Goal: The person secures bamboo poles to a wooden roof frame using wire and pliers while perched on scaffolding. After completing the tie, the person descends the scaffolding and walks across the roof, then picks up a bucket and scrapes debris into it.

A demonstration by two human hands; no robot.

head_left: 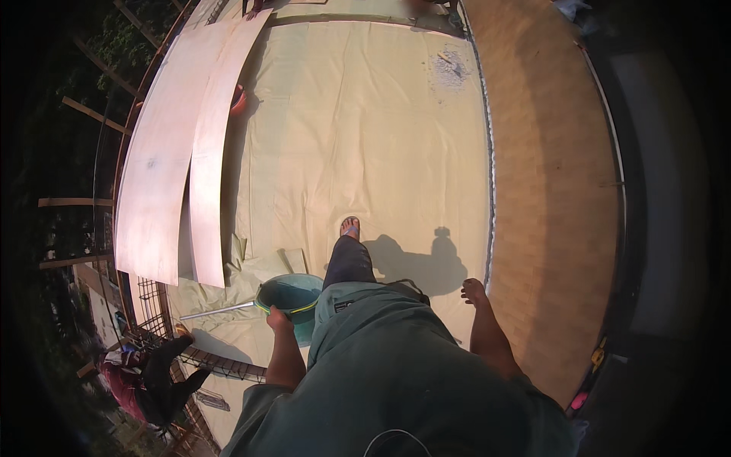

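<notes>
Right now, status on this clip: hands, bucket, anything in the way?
Left hand gripping the green bucket by its rim. Right hand free, holding nothing. Plywood sheets lie off to the left; pale sheet underfoot.

surface: pale sheeting (358, 137) | on it: two plywood boards (183, 152), grey debris patch (449, 68)

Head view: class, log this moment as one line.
left hand: grips green bucket rim | right hand: free, holds nothing | foot: stepping on cream sheet
</notes>
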